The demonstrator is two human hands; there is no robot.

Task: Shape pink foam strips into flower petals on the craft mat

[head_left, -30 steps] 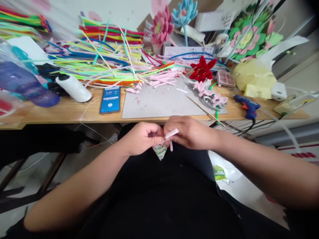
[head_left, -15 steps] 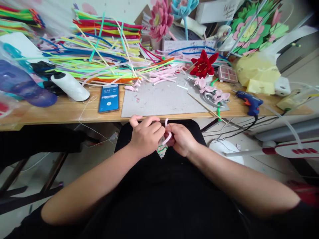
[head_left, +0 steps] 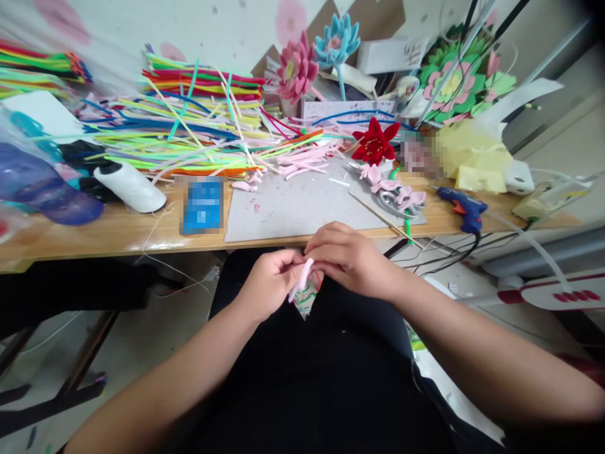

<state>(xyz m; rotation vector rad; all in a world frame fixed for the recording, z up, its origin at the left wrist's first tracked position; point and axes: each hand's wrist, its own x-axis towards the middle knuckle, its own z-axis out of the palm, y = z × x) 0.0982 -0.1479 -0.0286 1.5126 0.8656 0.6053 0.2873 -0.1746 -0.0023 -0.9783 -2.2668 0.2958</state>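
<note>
A pale pink pipe cleaner (head_left: pixel 302 277), bent into a narrow loop, is pinched between my hands in front of the table edge. My left hand (head_left: pixel 269 280) has its thumb and fingers closed on it from the left. From the right, my right hand (head_left: pixel 352 261) grips its upper end with the fingertips, fingers curled over. Below the hands, on my lap, shows a patterned pointed piece (head_left: pixel 308 299) with green and red lines. On the grey mat (head_left: pixel 283 211) beyond lie short pink pipe cleaner pieces (head_left: pixel 248 183) and several pink petal shapes (head_left: pixel 399 192).
Piles of coloured pipe cleaners (head_left: pixel 189 132) line the back left. A blurred blue phone (head_left: pixel 203 205) and white bottle (head_left: pixel 130 186) lie left of the mat. To the right are a red flower (head_left: pixel 377 142), a wooden stick (head_left: pixel 378 214) and a blue glue gun (head_left: pixel 463 208) with its cable.
The pink pipe cleaner has turned from an open curve to a narrower loop. My right hand now arches over from above, and my left has lowered with its fingers drawn in. The view has tilted up.
</note>
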